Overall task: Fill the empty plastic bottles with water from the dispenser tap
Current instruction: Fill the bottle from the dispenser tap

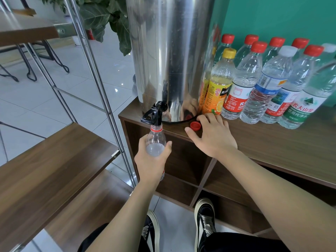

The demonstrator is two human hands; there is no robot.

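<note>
Head view. Wooden cabinet top against a green wall, bearing a steel dispenser beyond both hands.

Tap: black, projecting over the cabinet's front edge, directly above the left hand.

Open bottle: clear plastic, long axis near upright, mouth just under the tap spout, some water in it. Left hand grips its body, fingers and thumb curled round; this hand is the nearer to the tap.

Red cap: loose on the cabinet top, at the right hand's fingertips.

Right hand: fingers relaxed, resting on the cabinet top, gripping nothing.

Capped bottles: upright row, beyond and right of the right hand.

Judgement: filling under way; the mouth must stay beneath the spout.
</note>
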